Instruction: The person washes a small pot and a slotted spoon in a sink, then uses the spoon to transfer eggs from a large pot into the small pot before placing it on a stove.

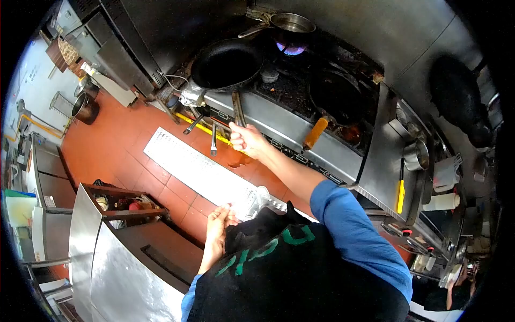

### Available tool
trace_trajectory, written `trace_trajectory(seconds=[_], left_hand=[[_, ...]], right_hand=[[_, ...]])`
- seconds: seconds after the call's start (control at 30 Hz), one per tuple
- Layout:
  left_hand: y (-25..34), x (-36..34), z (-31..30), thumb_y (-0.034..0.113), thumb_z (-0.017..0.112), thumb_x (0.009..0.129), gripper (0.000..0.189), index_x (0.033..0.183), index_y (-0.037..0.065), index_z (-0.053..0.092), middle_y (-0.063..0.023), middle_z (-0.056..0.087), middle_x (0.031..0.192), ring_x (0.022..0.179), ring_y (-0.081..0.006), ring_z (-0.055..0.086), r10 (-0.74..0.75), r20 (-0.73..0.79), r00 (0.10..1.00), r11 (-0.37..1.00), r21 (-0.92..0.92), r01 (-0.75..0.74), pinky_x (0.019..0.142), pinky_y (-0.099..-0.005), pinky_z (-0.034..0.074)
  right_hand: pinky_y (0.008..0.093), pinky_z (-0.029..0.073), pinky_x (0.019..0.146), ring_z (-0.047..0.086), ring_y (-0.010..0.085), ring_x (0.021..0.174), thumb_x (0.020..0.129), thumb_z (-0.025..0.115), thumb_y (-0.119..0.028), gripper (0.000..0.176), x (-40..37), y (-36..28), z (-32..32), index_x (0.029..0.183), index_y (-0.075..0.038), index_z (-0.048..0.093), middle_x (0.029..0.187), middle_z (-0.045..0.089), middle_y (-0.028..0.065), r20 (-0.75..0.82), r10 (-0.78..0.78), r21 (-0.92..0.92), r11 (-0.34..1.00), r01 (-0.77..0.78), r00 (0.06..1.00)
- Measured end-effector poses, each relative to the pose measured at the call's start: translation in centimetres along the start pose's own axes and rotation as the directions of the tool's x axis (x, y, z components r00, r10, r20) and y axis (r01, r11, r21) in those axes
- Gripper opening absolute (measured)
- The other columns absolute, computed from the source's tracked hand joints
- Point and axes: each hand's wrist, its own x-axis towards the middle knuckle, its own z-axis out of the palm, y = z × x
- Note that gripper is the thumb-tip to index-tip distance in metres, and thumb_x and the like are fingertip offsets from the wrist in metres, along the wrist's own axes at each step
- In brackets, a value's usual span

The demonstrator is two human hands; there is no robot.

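Note:
My right hand (248, 140) is closed at the end of the long handle of a black frying pan (222, 67). The pan sits on the left front of the stove, and its inside looks dark. Low in front of my body, my left hand (219, 222) has its fingers pinched together at a clear plastic container (256, 203). The container's shape and contents are hard to make out against the white mat (193, 166) on the floor beneath.
A small saucepan (292, 22) stands over a lit blue flame (291, 49) at the back. Another dark pan (335, 94) with an orange-brown handle (315, 133) is on the right. A yellow-handled tool (401, 196) lies on the steel side counter (378, 172). A steel cabinet (129, 268) stands left.

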Motion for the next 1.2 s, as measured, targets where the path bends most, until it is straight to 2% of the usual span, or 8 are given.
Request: trace_trajectory(seconds=[0.1,0.37,0.67,0.8,0.83,0.9,1.03,1.2], left_hand=[[2.1,0.6,0.1,0.018,0.051,0.089,0.028,0.107,-0.004,0.055,-0.0083,0.062,0.073,0.056,-0.0131,0.058,-0.056,-0.026,0.998,0.998,0.001,0.056,0.052,-0.0217,0.048],[6.9,5.2,0.4,0.018,0.050,0.090,0.027,0.105,-0.004,0.055,-0.0094,0.062,0.073,0.056,-0.0133,0.058,-0.004,-0.111,0.994,0.990,0.137,0.019,0.051,-0.0230,0.048],[6.9,7.5,-6.3,0.019,0.052,0.089,0.030,0.107,-0.004,0.053,-0.0113,0.063,0.075,0.060,-0.0161,0.060,-0.116,-0.123,0.986,0.990,0.068,0.125,0.053,-0.0242,0.050],[12.0,13.1,-6.9,0.038,0.043,0.091,0.046,0.114,-0.002,0.047,-0.0153,0.061,0.092,0.081,-0.0237,0.062,-0.111,0.032,0.993,0.962,-0.247,0.116,0.073,-0.0332,0.050],[13.3,15.2,-7.0,0.044,0.040,0.090,0.052,0.114,-0.001,0.047,-0.0163,0.060,0.100,0.090,-0.0261,0.060,-0.121,0.057,0.991,0.958,-0.255,0.132,0.080,-0.0359,0.048],[17.3,17.2,-4.8,0.048,0.040,0.089,0.054,0.114,0.000,0.047,-0.0161,0.060,0.101,0.091,-0.0253,0.060,-0.069,0.245,0.967,0.952,-0.273,0.137,0.081,-0.0350,0.048],[21.8,20.8,-1.4,0.043,0.047,0.088,0.044,0.105,0.003,0.052,-0.0109,0.064,0.087,0.082,-0.0195,0.061,-0.145,0.451,0.881,0.970,-0.110,0.216,0.073,-0.0312,0.048],[20.0,22.7,1.1,0.027,0.056,0.086,0.021,0.092,0.006,0.057,-0.0047,0.062,0.080,0.069,-0.0165,0.059,-0.235,0.328,0.915,0.967,-0.016,0.254,0.059,-0.0310,0.048]], right_hand=[[0.0200,0.028,0.039,0.036,0.0052,0.045,0.085,0.059,-0.021,0.022,4.4,1.1,0.8,0.072,-0.012,0.044,0.058,0.042,-0.0046,0.119,0.024,0.203,0.978,-0.048,0.993],[0.0297,0.045,0.038,0.055,0.0142,0.049,0.085,0.059,-0.024,0.020,13.0,1.7,3.0,0.079,-0.007,0.050,0.061,0.052,0.0017,-0.027,0.053,-0.036,0.998,-0.054,0.998],[0.0358,0.056,0.056,0.064,0.0242,0.065,0.081,0.063,-0.033,0.033,13.3,3.5,3.1,0.092,-0.003,0.054,0.071,0.060,0.0105,-0.028,0.005,0.075,0.997,-0.003,1.000],[0.0321,0.054,0.058,0.064,0.0209,0.069,0.083,0.059,-0.035,0.032,12.0,3.1,2.7,0.091,-0.004,0.057,0.078,0.063,0.0121,-0.116,-0.052,-0.114,0.993,0.039,0.992],[0.0284,0.052,0.056,0.062,0.0162,0.067,0.084,0.058,-0.036,0.031,10.6,2.2,4.0,0.092,-0.005,0.058,0.076,0.062,0.0073,-0.352,-0.238,-0.428,0.901,0.070,0.905],[0.0253,0.049,0.052,0.058,0.0115,0.062,0.084,0.058,-0.034,0.029,10.7,2.2,2.7,0.089,-0.006,0.060,0.072,0.061,0.0035,-0.460,-0.510,-0.541,0.810,0.225,0.727],[0.0226,0.045,0.046,0.054,0.0090,0.055,0.083,0.057,-0.025,0.021,11.8,-4.9,3.3,0.081,-0.004,0.062,0.069,0.062,0.0040,-0.487,-0.560,-0.557,0.790,0.256,0.670],[0.0259,0.048,0.043,0.059,0.0140,0.054,0.083,0.055,-0.015,0.016,18.9,-13.9,4.0,0.087,0.000,0.059,0.073,0.064,0.0095,-0.621,-0.522,-0.412,0.852,0.323,0.584]])
